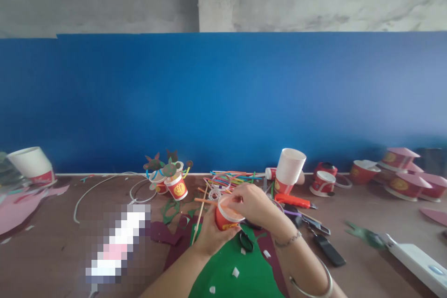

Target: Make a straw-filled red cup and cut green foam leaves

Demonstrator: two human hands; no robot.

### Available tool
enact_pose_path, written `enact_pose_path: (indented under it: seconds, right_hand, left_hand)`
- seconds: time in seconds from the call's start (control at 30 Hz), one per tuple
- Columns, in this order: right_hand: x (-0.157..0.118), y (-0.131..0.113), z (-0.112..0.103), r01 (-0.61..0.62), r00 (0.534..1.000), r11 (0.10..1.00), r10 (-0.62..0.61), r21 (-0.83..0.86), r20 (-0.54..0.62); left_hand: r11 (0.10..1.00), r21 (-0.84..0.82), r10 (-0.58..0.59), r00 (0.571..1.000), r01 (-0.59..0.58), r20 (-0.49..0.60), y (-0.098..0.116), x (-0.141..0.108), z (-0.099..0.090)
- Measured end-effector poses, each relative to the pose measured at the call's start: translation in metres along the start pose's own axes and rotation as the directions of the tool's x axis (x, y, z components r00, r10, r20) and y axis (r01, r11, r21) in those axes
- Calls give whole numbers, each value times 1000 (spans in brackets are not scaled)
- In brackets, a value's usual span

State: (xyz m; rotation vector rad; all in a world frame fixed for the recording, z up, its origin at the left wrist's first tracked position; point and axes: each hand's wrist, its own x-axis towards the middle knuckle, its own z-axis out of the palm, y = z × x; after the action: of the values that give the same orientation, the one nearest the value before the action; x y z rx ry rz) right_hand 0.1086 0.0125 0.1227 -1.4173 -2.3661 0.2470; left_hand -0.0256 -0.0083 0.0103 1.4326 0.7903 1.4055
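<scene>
My left hand (pixel 216 233) is wrapped around a red paper cup (pixel 222 222) with a white rim and a yellow emblem. The cup tilts a little, mouth up, above the green paper (pixel 233 265). From its left side an orange straw (pixel 204 201) sticks out near the rim. My right hand (pixel 249 202) reaches over the mouth from the right, fingers bent together at the rim and partly inside. What those fingers pinch is hidden. Dark-handled scissors (pixel 246 241) lie just under my hands, partly covered.
Colored straws (pixel 240 178) and a roll of clear tape (pixel 221 181) lie behind the cup. To the right are stacked paper cups (pixel 291 167), an orange utility knife (pixel 293 201) and black keys (pixel 328 249). Decorated cups (pixel 178 188) stand left; pink-topped cups (pixel 405 181) sit far right.
</scene>
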Motion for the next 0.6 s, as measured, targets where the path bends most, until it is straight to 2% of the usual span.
enact_pose_path:
  seconds: [0.17,0.37,0.53,0.6]
  right_hand:
    - [1,-4,1,0,1000,999,0,-45,0]
    - [-4,-4,-14,2,997,1000,-2,-7,-76]
    - [-5,-6,-9,62,997,997,-60,42,-49]
    - [-4,-6,-10,78,995,989,-70,122,-72]
  left_hand:
    - [999,-27,26,1000,-26,12,3,0,0]
    - [994,105,12,998,-6,-59,-5,-2,-3]
    - [999,10,43,999,-43,-34,-2,-3,0]
    - [999,9,52,996,-51,-68,0,-3,2]
